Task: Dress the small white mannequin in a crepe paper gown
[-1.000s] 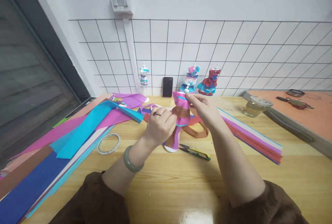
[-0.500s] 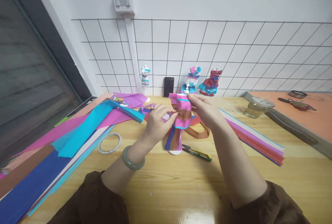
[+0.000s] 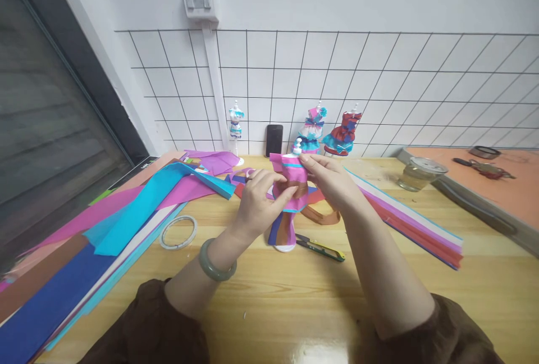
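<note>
A small dress-form mannequin (image 3: pixel 297 146) stands before me in a pink crepe paper dress (image 3: pixel 297 172) with blue trim and a brown band round its middle. My right hand (image 3: pixel 330 178) grips the dress form at its upper right side, thumb near the neckline. On the opposite side, my left hand (image 3: pixel 261 198) is closed on the dress, with the thumb across the brown band and the fingers at the left edge. Part of the band is hidden by that thumb. Under the dress, blue, brown and pink paper strips hang over the stand's white base (image 3: pixel 285 248).
A yellow-green cutter (image 3: pixel 322 248) lies right of the base, and a tape roll (image 3: pixel 195 233) lies left. Paper strips spread at left (image 3: pixel 138 212) and right (image 3: pixel 416 223). Dressed forms (image 3: pixel 341 133) and a phone (image 3: pixel 274 141) stand by the wall. A glass bowl (image 3: pixel 421 174) sits at right.
The mannequin's top has tilted slightly left. My left thumb and fingers have moved from a pinch at the dress's left edge to lying further across the brown band.
</note>
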Available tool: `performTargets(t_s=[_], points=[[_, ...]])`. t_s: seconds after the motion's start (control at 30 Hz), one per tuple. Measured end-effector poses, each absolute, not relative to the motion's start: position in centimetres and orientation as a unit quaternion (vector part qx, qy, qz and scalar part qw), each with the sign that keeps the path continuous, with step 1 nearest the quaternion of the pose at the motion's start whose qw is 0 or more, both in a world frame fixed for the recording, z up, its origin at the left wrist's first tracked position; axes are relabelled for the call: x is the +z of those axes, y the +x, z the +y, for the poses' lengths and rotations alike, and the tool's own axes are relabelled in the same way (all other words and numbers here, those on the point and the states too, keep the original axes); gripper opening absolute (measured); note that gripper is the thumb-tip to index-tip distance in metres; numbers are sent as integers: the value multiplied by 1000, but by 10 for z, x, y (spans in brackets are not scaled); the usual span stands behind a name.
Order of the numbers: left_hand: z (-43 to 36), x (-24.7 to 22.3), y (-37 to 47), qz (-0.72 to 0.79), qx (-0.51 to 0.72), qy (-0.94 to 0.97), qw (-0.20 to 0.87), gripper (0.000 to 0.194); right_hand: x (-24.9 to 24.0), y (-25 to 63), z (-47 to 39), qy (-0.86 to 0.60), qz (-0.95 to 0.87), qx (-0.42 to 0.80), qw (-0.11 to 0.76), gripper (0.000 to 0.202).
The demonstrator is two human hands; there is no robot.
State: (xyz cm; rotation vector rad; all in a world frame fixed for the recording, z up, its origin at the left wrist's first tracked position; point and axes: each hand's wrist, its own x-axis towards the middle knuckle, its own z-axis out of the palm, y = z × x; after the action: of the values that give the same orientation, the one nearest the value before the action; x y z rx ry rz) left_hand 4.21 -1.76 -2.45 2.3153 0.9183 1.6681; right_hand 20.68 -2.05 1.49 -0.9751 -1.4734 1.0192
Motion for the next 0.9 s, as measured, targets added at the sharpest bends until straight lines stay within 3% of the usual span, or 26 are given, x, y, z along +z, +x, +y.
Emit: performTargets(t_s=[0.2,0.3,0.4,0.67,0.9], points=[[-19,-20,38,329,574,742,112,16,19,203,-27,-411,-634,425,498,38],[-15,-20,34,353,623,689,112,10,18,204,-26,-419,-640,419,490,38],[-9,-20,30,353,649,662,125,21,17,204,-26,-418,-649,416,482,38],[0,-19,26,312,596,675,303,32,18,202,-29,-416,-660,407,475,37],[4,-20,27,319,614,649,316,32,16,204,-27,-426,-660,407,466,38]])
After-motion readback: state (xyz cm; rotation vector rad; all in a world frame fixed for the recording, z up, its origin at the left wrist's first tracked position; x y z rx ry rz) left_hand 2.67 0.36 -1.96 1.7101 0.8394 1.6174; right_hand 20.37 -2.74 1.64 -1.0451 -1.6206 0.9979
